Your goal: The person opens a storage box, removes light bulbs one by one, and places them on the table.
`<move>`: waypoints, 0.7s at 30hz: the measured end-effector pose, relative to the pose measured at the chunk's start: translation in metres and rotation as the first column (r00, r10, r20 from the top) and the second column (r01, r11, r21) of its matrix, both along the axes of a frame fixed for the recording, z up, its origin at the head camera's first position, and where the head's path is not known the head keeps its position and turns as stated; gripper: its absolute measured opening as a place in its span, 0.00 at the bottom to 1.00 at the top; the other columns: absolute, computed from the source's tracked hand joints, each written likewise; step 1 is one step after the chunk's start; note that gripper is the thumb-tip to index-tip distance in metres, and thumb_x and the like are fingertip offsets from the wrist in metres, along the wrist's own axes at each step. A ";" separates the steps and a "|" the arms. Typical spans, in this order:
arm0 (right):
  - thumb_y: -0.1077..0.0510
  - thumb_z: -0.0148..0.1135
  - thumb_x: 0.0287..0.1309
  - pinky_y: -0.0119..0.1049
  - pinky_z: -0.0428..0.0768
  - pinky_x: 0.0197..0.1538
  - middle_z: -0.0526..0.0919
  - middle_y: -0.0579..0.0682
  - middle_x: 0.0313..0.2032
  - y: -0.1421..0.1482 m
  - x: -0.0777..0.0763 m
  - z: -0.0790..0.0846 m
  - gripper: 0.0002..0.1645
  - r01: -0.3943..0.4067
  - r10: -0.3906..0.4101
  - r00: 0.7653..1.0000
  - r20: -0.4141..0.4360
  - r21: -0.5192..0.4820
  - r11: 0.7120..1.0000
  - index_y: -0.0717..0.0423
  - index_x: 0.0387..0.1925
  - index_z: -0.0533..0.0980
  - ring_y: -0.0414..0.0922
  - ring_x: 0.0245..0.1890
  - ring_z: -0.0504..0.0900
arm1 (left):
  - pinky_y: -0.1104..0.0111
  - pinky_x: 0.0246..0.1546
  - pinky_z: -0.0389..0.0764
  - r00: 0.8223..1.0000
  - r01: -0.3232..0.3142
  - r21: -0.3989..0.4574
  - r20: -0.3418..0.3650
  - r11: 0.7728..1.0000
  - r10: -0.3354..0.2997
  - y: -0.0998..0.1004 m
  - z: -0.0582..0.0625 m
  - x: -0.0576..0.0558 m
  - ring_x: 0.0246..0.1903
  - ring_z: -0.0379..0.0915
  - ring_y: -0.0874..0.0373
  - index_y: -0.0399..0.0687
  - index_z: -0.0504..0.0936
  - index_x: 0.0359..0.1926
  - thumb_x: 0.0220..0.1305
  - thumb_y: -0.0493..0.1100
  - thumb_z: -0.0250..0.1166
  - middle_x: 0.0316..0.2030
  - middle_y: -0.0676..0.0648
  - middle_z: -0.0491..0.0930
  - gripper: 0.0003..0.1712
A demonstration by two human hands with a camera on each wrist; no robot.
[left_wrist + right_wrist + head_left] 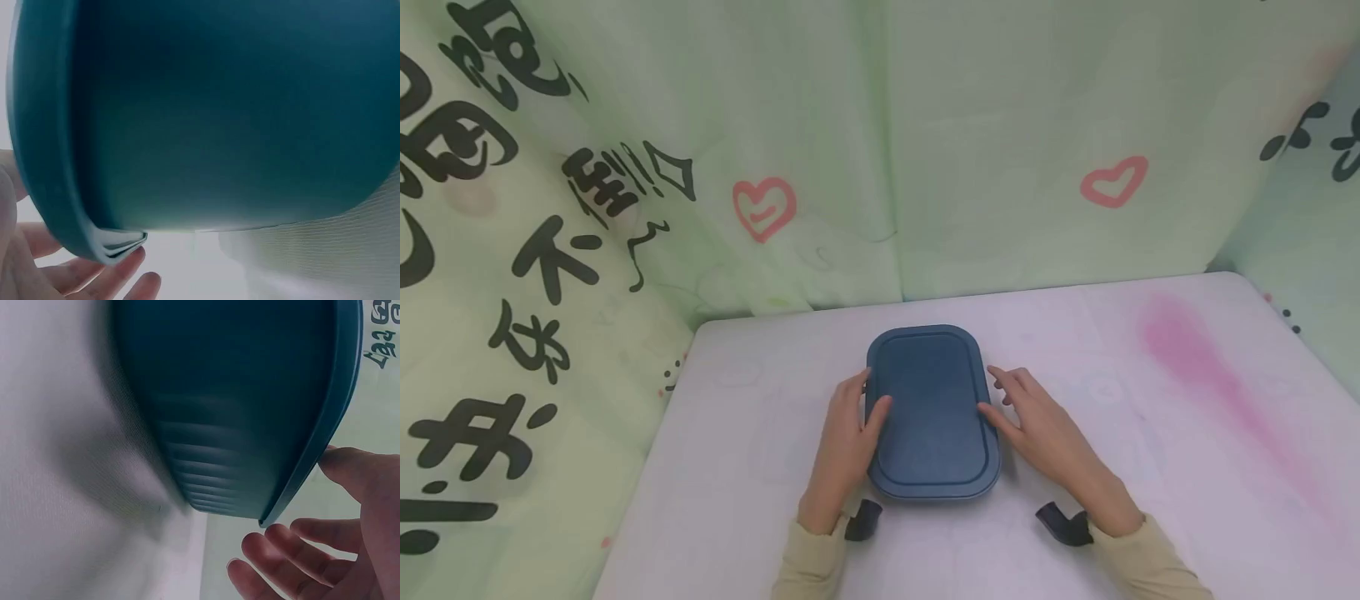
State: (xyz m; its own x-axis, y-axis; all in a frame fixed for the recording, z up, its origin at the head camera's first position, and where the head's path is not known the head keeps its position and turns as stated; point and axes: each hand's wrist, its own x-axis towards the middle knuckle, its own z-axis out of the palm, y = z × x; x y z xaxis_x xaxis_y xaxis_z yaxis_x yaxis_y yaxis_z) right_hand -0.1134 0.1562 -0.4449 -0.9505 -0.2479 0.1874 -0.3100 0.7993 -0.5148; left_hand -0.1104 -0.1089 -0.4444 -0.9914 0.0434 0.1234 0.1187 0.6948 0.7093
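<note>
A dark blue rectangular box (928, 408) with rounded corners and a fitted lid sits on the table. Along its left edge lies my left hand (847, 429), the thumb over the lid's border and the fingers beside the rim. The left wrist view has those fingers (115, 275) loosely bent around the far end of the rim. On the other side, my right hand (1037, 421) has its thumb tip at the lid's right edge. Its fingers (294, 556) are spread and stand apart from the box wall, which shows ridges near the far end in the right wrist view.
The white table (722, 467) carries a pink smear (1195, 350) at the right. A pale green curtain (985, 100) with hearts and black lettering hangs behind and at the sides. Black wrist mounts (1066, 527) sit by both sleeves.
</note>
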 end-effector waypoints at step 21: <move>0.54 0.65 0.64 0.45 0.83 0.45 0.79 0.56 0.45 0.002 -0.008 -0.011 0.34 0.011 0.021 0.995 0.101 -0.305 0.952 0.66 0.66 0.66 0.46 0.40 0.82 | 0.57 0.51 0.80 0.986 -0.067 0.363 0.166 0.930 0.006 -0.018 -0.014 -0.020 0.48 0.77 0.50 0.44 0.73 0.66 0.66 0.40 0.66 0.53 0.40 0.77 0.28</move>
